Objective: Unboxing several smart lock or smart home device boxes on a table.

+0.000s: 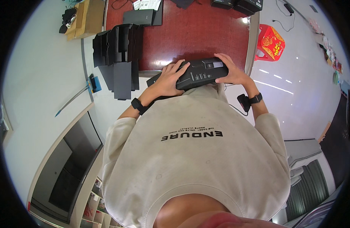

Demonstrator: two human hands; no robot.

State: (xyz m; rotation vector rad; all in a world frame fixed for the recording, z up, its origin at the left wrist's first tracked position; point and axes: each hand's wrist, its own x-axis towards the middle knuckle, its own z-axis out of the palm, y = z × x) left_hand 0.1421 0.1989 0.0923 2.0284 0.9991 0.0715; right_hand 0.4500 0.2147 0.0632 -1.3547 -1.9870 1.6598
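A black cardboard box (197,73) with white printing is held close against my shirt, at the near edge of the red-brown table (192,34). My left hand (170,77) lies over the box's left part with its fingers spread across the top. At the opposite end, my right hand (232,71) grips the box between thumb and fingers. Another black piece (154,80) shows behind my left wrist, but most of it is hidden. Opened black cardboard packaging (120,51) stands at the table's left edge, its flaps hanging over the side.
Flat dark boxes (138,17) and printed papers (149,4) lie at the far left of the table. More black boxes (239,5) stand at the far right. A red gift box (270,42) sits beyond the right edge. Cardboard cartons (89,18) and a blue-headed broom or mop (95,84) are leftward.
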